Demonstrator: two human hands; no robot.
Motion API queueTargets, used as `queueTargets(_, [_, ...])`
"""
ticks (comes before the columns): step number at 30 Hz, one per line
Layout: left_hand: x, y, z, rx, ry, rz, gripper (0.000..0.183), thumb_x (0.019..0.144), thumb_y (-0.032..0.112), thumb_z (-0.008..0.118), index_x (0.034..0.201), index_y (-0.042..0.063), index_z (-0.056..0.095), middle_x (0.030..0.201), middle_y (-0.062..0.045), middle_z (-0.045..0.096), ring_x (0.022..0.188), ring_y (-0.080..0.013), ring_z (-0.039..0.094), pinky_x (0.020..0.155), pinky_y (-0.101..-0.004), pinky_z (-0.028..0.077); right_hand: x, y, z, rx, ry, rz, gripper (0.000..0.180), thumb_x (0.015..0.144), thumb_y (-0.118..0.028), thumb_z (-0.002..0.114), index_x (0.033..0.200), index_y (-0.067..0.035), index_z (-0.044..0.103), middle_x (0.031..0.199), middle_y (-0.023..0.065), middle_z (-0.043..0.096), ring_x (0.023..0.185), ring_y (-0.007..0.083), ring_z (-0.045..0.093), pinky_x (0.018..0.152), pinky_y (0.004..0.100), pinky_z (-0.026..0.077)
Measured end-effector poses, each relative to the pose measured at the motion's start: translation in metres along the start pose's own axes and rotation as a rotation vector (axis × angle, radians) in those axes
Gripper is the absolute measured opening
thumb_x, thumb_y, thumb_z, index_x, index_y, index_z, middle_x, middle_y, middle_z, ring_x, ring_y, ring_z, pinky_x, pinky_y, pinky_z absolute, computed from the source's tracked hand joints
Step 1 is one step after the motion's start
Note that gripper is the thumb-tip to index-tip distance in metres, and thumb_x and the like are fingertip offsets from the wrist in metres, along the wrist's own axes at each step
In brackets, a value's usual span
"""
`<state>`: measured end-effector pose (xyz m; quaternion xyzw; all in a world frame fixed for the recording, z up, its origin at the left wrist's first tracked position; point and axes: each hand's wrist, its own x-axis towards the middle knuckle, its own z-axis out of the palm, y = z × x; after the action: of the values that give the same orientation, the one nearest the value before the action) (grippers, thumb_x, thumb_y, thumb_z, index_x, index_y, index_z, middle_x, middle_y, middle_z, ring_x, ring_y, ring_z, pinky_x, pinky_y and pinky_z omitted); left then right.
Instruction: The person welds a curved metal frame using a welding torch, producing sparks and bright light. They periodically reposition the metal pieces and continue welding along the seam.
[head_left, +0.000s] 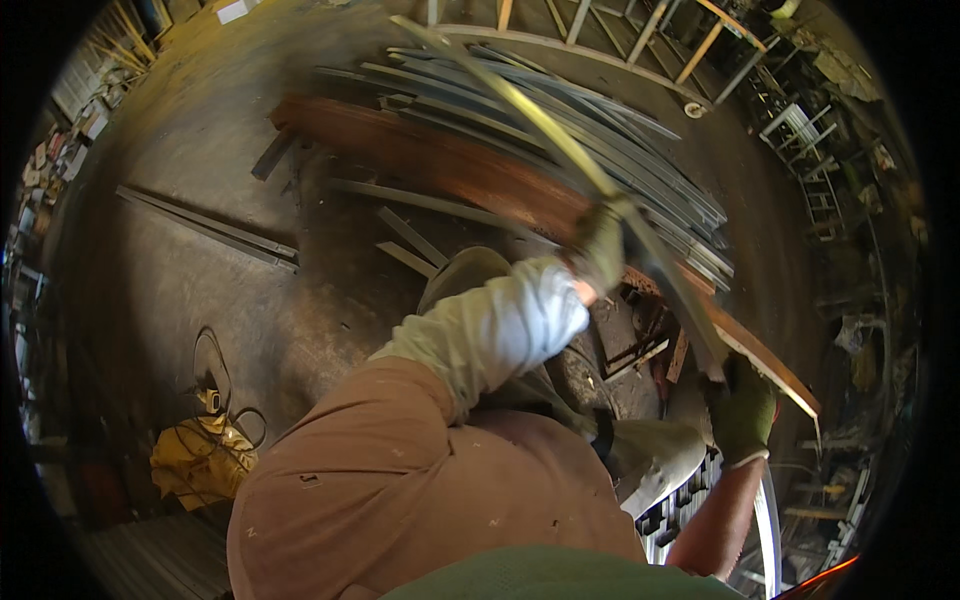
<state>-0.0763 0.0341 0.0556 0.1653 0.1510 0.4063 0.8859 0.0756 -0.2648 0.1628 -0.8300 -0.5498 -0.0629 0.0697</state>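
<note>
A long metal bar (525, 109) runs slantwise in front of me, from the far upper left down to my right side. My left hand (604, 244), in a glove and blurred by motion, is closed around its middle. At the bar's near end, my right hand (742, 416) is gloved too and grips it; the fingers are partly hidden. Beneath the bar lies a reddish-brown steel beam (420, 154), which reaches past my right hand. Several grey metal lengths (480, 97) lie side by side beyond the beam.
Two thin metal strips (210, 229) lie on the concrete floor at left. A yellow bundle (202, 457) and a looped cable (199, 352) are at lower left. A metal frame (577, 37) stands at the far side. Short offcuts (637, 356) lie near my knees.
</note>
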Motion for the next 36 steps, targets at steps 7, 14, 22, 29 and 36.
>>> queueTargets(7, [0.01,0.196,-0.134,-0.177,0.197,0.494,0.018,0.102,0.024,0.078,0.107,0.014,0.064,0.09,-0.005,0.06,0.085,-0.0281,0.062,0.087,-0.0517,0.059,-0.051,0.102,-0.039,0.3,-0.416,0.281,0.041,0.083,-0.023,0.095,0.114,-0.001,0.08,0.1,0.0176,0.083,0.092,0.0311,0.081,0.086,0.0447,0.062])
queueTargets(14, [0.024,0.248,-0.228,-0.092,0.451,0.634,0.017,0.101,0.027,0.076,0.108,0.013,0.067,0.088,-0.004,0.063,0.076,-0.0283,0.059,0.076,-0.0518,0.055,-0.036,0.182,0.064,0.626,-0.501,0.362,0.055,0.096,-0.026,0.091,0.143,-0.002,0.074,0.126,0.012,0.083,0.116,0.0226,0.076,0.101,0.0374,0.06])
queueTargets(22, [0.026,0.281,-0.253,-0.067,0.447,0.612,0.019,0.103,0.03,0.078,0.108,0.015,0.067,0.089,-0.004,0.063,0.076,-0.0275,0.059,0.074,-0.0487,0.053,-0.023,0.181,0.124,0.294,-0.605,0.173,0.078,0.092,-0.049,0.094,0.153,-0.007,0.071,0.145,0.0192,0.078,0.14,0.0351,0.071,0.119,0.0446,0.053])
queueTargets(29, [0.051,0.269,-0.27,-0.098,0.5,0.574,0.02,0.101,0.027,0.08,0.108,0.014,0.066,0.089,-0.006,0.062,0.075,-0.031,0.063,0.069,-0.0514,0.056,-0.053,0.241,0.163,0.461,-0.711,0.312,0.067,0.099,-0.041,0.091,0.152,-0.006,0.071,0.14,0.0193,0.081,0.129,0.0329,0.075,0.111,0.045,0.057])
queueTargets(36, [0.07,0.293,-0.327,-0.04,0.651,0.529,0.046,0.103,0.044,0.08,0.129,0.009,0.068,0.098,-0.015,0.071,0.085,-0.0348,0.07,0.081,-0.055,0.063,-0.053,0.23,0.163,0.264,-0.416,0.263,0.048,0.087,-0.023,0.099,0.127,-0.002,0.083,0.11,0.015,0.086,0.1,0.0244,0.08,0.09,0.0412,0.063])
